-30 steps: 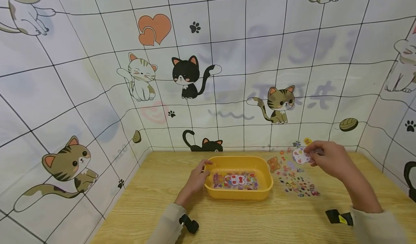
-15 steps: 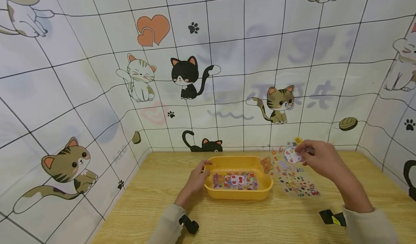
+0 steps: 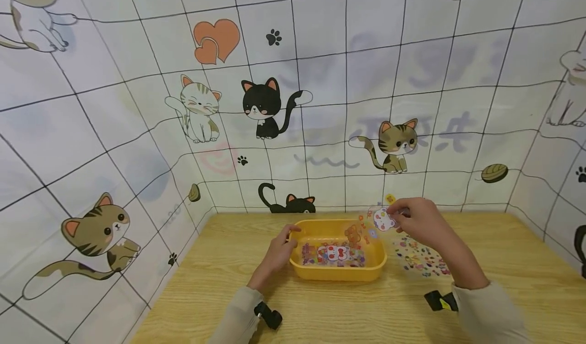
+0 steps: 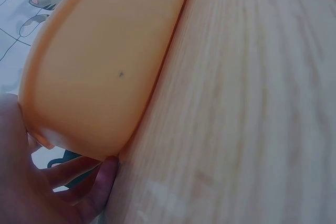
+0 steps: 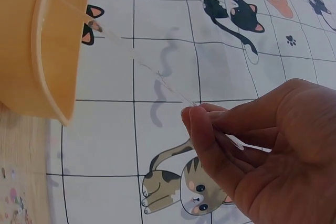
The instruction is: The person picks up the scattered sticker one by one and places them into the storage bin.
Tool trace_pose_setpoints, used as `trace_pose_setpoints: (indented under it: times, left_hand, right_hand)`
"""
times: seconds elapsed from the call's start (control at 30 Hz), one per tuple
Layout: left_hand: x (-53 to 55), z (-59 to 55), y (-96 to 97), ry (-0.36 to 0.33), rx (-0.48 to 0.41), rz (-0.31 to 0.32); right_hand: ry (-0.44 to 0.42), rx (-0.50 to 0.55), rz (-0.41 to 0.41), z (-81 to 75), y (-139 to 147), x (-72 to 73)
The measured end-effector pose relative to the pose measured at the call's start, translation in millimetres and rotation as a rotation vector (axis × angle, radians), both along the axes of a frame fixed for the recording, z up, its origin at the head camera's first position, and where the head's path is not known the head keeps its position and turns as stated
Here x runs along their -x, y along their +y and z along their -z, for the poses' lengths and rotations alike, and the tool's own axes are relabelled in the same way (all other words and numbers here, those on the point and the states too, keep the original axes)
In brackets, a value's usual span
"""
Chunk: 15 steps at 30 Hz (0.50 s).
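A yellow plastic tub point(image 3: 339, 274) stands on the wooden table, with a colourful sticker sheet point(image 3: 336, 253) bearing a white rabbit face lying inside. My left hand point(image 3: 278, 252) holds the tub's left end, a finger over the rim; in the left wrist view its fingertips meet the tub wall point(image 4: 105, 66) low down near the table. My right hand point(image 3: 418, 224) pinches a clear sticker sheet point(image 3: 383, 219) between thumb and fingers. This sheet carries a white animal face and a brown bear, and its left part hangs over the tub. Seen edge-on in the right wrist view, the sheet point(image 5: 157, 74) looks like a thin strip.
Right of the tub, a sheet of many small stickers point(image 3: 421, 257) lies on the table point(image 3: 220, 283), partly hidden by my right forearm. Behind the table rises a white gridded wall covering point(image 3: 320, 120) printed with cats.
My right hand has moved left with the clear sticker sheet, from above the table to over the tub's right side. The left hand stays on the tub.
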<state>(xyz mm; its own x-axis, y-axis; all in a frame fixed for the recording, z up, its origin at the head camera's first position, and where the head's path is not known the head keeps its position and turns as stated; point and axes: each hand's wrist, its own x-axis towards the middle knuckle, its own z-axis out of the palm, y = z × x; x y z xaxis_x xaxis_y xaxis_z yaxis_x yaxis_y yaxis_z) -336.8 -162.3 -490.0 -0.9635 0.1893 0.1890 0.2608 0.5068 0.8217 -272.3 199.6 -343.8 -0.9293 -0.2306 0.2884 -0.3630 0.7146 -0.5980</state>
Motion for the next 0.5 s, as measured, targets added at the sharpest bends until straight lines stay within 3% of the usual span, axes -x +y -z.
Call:
trace_pose_setpoints:
  times: [0.5]
  left_hand:
    - [-1.7,-3.2,0.5,-0.009,-0.004,-0.002]
  right_hand:
    - [-0.079,0.04,-0.127,13.4,-58.3,41.1]
